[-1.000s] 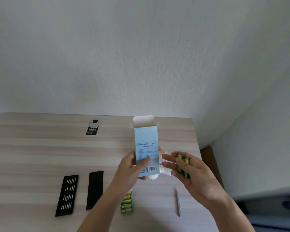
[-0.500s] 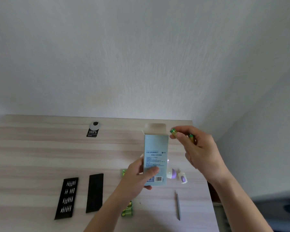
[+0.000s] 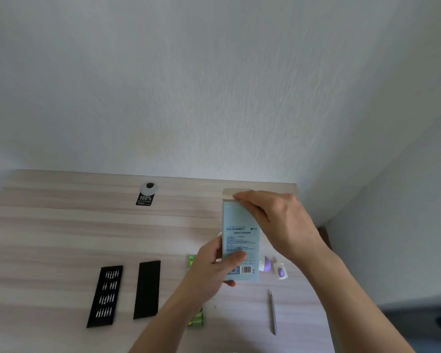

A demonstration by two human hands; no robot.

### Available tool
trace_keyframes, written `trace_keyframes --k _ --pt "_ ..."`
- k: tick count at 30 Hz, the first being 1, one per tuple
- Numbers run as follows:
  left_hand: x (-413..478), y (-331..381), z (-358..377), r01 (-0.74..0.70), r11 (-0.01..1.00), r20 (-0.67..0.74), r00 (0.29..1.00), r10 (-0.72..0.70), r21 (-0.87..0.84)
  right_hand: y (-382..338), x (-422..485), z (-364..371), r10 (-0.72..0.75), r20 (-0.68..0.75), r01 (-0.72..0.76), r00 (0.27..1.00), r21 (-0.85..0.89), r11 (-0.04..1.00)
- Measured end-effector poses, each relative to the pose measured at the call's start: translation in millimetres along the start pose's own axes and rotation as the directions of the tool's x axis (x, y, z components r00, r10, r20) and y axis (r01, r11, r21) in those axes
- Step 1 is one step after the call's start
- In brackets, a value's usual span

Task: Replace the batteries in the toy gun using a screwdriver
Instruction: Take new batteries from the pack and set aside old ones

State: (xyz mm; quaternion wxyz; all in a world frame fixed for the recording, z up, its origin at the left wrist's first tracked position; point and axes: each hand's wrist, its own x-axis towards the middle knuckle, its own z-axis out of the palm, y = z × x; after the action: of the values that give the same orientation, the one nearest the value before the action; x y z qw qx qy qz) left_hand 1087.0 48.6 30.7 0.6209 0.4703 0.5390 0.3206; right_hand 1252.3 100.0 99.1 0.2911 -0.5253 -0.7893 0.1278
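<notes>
Gripping the pale blue box (image 3: 239,220) low down, the left hand (image 3: 211,271) holds it upright; the right hand (image 3: 283,220) covers its top, grip unclear.

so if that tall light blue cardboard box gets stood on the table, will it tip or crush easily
Probably tippy: the tall light blue cardboard box is narrow for its height. Likely light: the left hand holds it up by its lower end alone. Its thin card may dent if squeezed hard near the open top flap.

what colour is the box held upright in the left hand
Light blue box, with dark print and a barcode near its bottom; head view.
</notes>
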Motion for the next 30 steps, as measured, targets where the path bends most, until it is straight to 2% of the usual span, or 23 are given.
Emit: trace_keyframes --k 2,4,6,9,11,14,16,19,22,25,27,30 --pt "1 0 -1 -0.008 1.000 0.006 1.000 0.008 -0.001 0 0 -1 0.044 -0.032 -0.040 0.999 0.106 0.994" --pt "2 0 -3 -0.019 1.000 0.015 1.000 0.019 0.009 1 0 -6 0.117 -0.175 -0.083 0.978 0.194 0.978" --pt "3 -1 -4 -0.025 0.999 0.016 1.000 0.025 0.021 5 -1 -13 0.264 -0.222 -0.202 0.939 0.269 0.942" --pt "2 -3 -5 -0.006 1.000 0.008 1.000 0.006 0.011 17 -11 -18 0.425 -0.008 -0.382 0.905 0.423 0.822" --pt "2 -6 -4 0.006 1.000 0.007 1.000 -0.006 0.003 26 -18 -16 0.435 0.090 -0.434 0.896 0.391 0.812" --pt "2 -9 -2 0.022 1.000 0.021 1.000 -0.022 -0.001 33 -28 -11 0.451 0.138 -0.471 0.882 0.301 0.829" --pt "2 -12 -1 0.041 0.999 0.022 0.999 -0.041 -0.002 33 -33 -10 0.460 0.148 -0.479 0.876 0.390 0.786" --pt "3 -15 1 0.063 0.998 0.022 0.998 -0.063 0.001 31 -39 -7 0.519 0.174 -0.514 0.837 0.574 0.637" --pt "2 -18 2 0.080 0.997 0.015 0.997 -0.080 0.021 31 -41 -7 0.574 0.058 -0.512 0.817 0.530 0.676" --pt "1 -21 4 0.079 0.996 0.020 0.997 -0.080 0.039 25 -41 -5 0.536 -0.062 -0.437 0.842 0.504 0.745" --pt "1 -21 5 0.072 0.996 0.026 0.997 -0.073 0.053 21 -39 -1 0.452 -0.162 -0.342 0.877 0.449 0.825" --pt "0 -20 7 0.063 0.996 0.038 0.997 -0.065 0.066 18 -34 4 0.226 -0.247 -0.172 0.942 0.222 0.960"
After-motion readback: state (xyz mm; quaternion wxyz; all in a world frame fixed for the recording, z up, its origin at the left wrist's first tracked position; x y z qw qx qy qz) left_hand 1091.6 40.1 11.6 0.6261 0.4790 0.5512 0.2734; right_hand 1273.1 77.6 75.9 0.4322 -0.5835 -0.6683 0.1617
